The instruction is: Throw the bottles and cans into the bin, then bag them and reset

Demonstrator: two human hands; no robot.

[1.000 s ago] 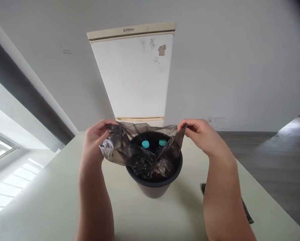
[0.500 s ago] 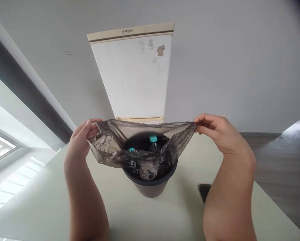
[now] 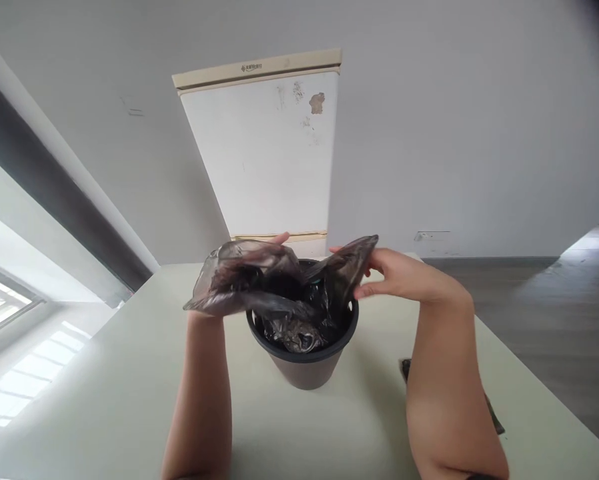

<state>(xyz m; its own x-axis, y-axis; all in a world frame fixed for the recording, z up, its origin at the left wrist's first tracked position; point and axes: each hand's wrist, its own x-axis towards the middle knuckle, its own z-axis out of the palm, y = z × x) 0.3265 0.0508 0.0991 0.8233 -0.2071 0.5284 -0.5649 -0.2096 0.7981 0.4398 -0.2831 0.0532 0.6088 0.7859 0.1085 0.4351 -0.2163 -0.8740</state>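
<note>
A dark round bin [image 3: 309, 363] stands on the pale table [image 3: 104, 400] before me, lined with a thin grey-black plastic bag [image 3: 239, 283]. My left hand [image 3: 272, 248] is almost wholly covered by the bag's left flap; only a fingertip shows above it, gripping the plastic. My right hand [image 3: 397, 277] pinches the bag's right edge above the bin's rim. The two flaps are drawn together over the bin's mouth. Crumpled bag folds fill the inside, and the bottles with teal caps are hidden.
A white fridge [image 3: 264, 147] stands against the wall just behind the table. A dark flat object [image 3: 489, 407] lies on the table by my right forearm. Wooden floor [image 3: 554, 313] lies to the right, a window [image 3: 4, 300] to the left.
Both hands have moved inward from a wide stretch, bringing the bag's edges together over the bin. The teal bottle caps seen before are now covered.
</note>
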